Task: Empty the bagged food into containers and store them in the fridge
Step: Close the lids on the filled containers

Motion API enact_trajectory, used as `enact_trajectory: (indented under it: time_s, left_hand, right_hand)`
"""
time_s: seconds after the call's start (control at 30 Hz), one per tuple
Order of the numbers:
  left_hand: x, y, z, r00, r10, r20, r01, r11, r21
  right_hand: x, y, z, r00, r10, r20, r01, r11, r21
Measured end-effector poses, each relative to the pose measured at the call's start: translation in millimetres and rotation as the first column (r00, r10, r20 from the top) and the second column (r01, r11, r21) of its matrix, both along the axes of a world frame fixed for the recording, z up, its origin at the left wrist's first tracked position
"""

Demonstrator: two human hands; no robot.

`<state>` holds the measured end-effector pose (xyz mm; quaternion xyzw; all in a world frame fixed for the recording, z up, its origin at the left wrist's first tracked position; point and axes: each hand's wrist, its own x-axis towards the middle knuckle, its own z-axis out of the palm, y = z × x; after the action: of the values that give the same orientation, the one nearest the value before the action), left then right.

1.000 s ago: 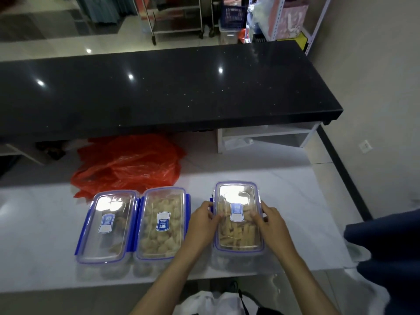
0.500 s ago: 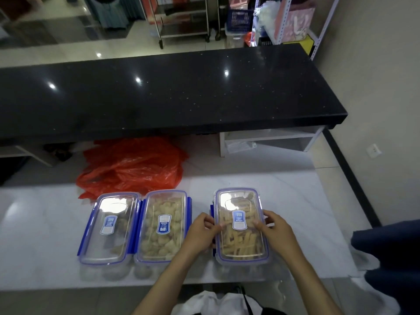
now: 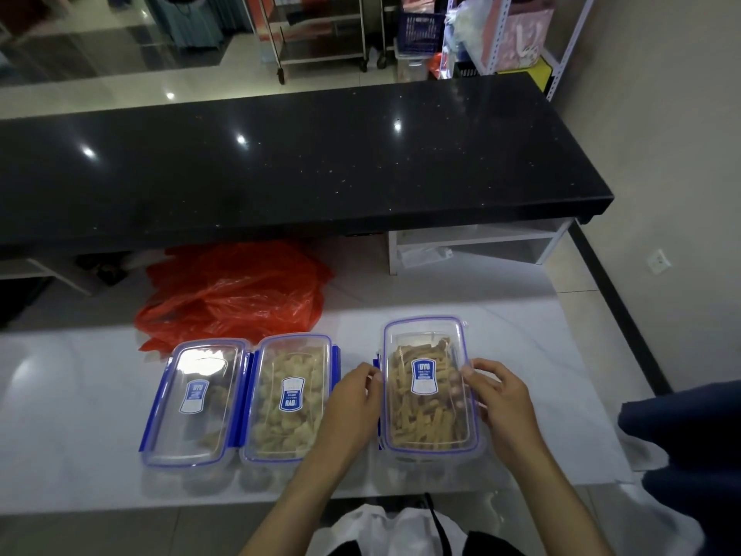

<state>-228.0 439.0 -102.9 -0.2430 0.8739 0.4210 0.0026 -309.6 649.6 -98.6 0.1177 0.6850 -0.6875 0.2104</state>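
Right container (image 3: 429,389) now tilting, far end lifting off white tabletop (image 3: 80,395); earlier lying flat. Left hand (image 3: 353,403) and right hand (image 3: 501,399) fingers curling, gripping its long sides. Clear lid, blue-rimmed, brown sticks inside.

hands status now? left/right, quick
Left hand: fingers curled on the left edge of the right container, gripping it.
Right hand: fingers curled over its right edge, gripping it.

Three lidded clear containers (image 3: 431,389) of food, side by side on white counter (image 3: 72,395)
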Motion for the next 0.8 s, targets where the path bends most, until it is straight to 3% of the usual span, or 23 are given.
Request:
enact_trajectory:
  time_s: [0.13, 0.23, 0.33, 0.43, 0.6, 0.8]
  left_hand:
    - [-0.6, -1.0, 0.1, 0.992, -0.041, -0.117, 0.034, 0.997, -0.067]
    - [2.3, 4.0, 1.7, 0.935, -0.329, -0.131, 0.295, 0.929, -0.224]
    - [6.4, 18.0, 2.3, 0.848, -0.526, -0.07, 0.496, 0.833, -0.245]
    - [6.8, 26.9, -1.1, 0.863, -0.502, -0.062, 0.464, 0.834, -0.298]
    - [1.6, 29.9, -23.9, 0.854, -0.487, 0.185, 0.519, 0.762, -0.387]
    - [-8.0, 33.9, -32.3, 0.88, -0.436, 0.188, 0.471, 0.757, -0.452]
  right_hand:
    - [-7.3, 4.7, 7.6, 0.986, -0.149, 0.069, 0.159, 0.975, -0.155]
    - [-14.0, 16.4, 7.5, 0.938, -0.334, 0.095, 0.346, 0.919, -0.188]
    - [-12.7, 28.8, 6.2, 0.894, -0.444, 0.066, 0.449, 0.884, -0.133]
    - [-8.9, 37.4, 6.2, 0.869, -0.492, 0.055, 0.495, 0.86, -0.127]
    - [-11.0, 43.9, 12.6, 0.851, -0.524, 0.039, 0.524, 0.843, -0.123]
    - [-16.9, 48.7, 16.4, 0.84, -0.543, 0.023, 0.541, 0.832, -0.122]
